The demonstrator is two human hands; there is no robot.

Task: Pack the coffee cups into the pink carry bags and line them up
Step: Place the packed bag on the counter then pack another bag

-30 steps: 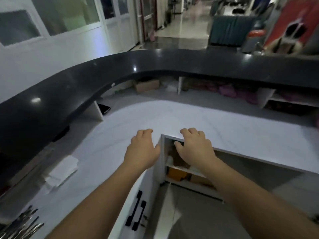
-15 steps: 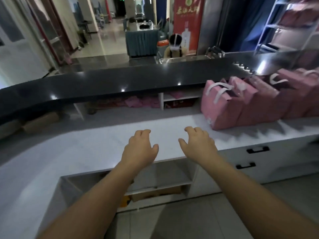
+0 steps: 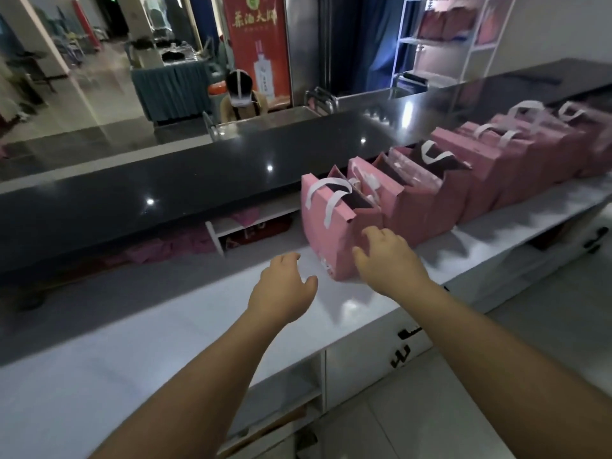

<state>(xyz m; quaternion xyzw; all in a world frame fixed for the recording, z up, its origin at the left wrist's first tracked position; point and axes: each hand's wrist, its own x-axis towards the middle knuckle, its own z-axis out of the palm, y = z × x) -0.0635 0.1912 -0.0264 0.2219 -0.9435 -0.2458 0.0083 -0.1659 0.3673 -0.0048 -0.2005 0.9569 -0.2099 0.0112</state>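
A row of pink carry bags [image 3: 440,193] with white handles stands upright on the white counter [image 3: 165,329], running from the middle away to the right, each one close against the next. The nearest bag [image 3: 326,223] ends the row on the left; its mouth is open and dark inside, and no cups can be made out in it. The right hand [image 3: 387,260] reaches out with fingers spread and only loosely bent, holding nothing, its fingertips at the near face of that end bag; whether they touch it cannot be told. The left hand [image 3: 281,289] hovers over the counter just left of the bag, fingers relaxed and slightly curled, empty. Behind the bags rises a dark glossy raised ledge [image 3: 165,190]. Half a second ago both hands hung over bare counter with the bags well off to the right; now the view has swung right and the hands are at the row's end
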